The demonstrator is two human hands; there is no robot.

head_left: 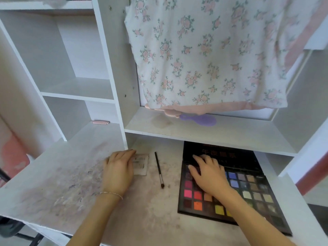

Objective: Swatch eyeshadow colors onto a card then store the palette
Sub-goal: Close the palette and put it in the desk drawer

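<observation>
Down on the stained white worktop (138, 210), an open eyeshadow palette (248, 194) lies at the right, its black lid (230, 155) folded back under the low shelf (204, 132) and its grid of coloured pans facing up: pinks, reds and oranges at the left, yellows along the near row, blues, greys and tans further right. The right hand (207, 173) rests on the palette with fingers spread and nearly straight, fingertips reaching the seam between pans and lid; it grips nothing.

To the left, the left hand (119, 169) lies palm down on the worktop, fingers relaxed and extended, their tips resting on the left edge of a small pale card (142, 164). The card lies flat, with faint print or marks on it that are too blurred to read. A thin silver bracelet (111, 194) circles the left wrist.

Between card and palette lies a slim makeup brush (159, 170), black handle pointing away and dark bristle tip toward the person, touching neither hand.

On the shelf above, a purple hairbrush (202, 119) lies beside what seems to be a pink item partly hidden under the hem of a floral cloth (204, 55) that hangs over the back of the unit. At the far left of the worktop, against the shelving, sits a small flat pink object (100, 122).
</observation>
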